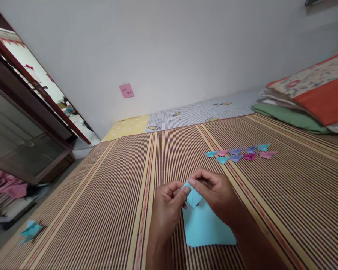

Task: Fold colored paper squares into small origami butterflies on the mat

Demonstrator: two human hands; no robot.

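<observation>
A small folded piece of light blue paper [193,198] is held up between my two hands, with creases on its face. My left hand [170,204] pinches its left edge between thumb and fingers. At its upper right, my right hand [214,189] grips the paper the same way. Beneath them a flat light blue sheet [208,228] lies on the striped mat [115,198], partly covered by my right hand and wrist. Farther back on the right, several small folded paper pieces [236,151] in blue, pink and purple lie in two rows.
A blue folded paper piece [31,230] sits at the mat's left edge. Folded bedding [304,101] is stacked at the back right. A pink note [126,90] is on the wall. A glass-paned door [19,127] stands at the left.
</observation>
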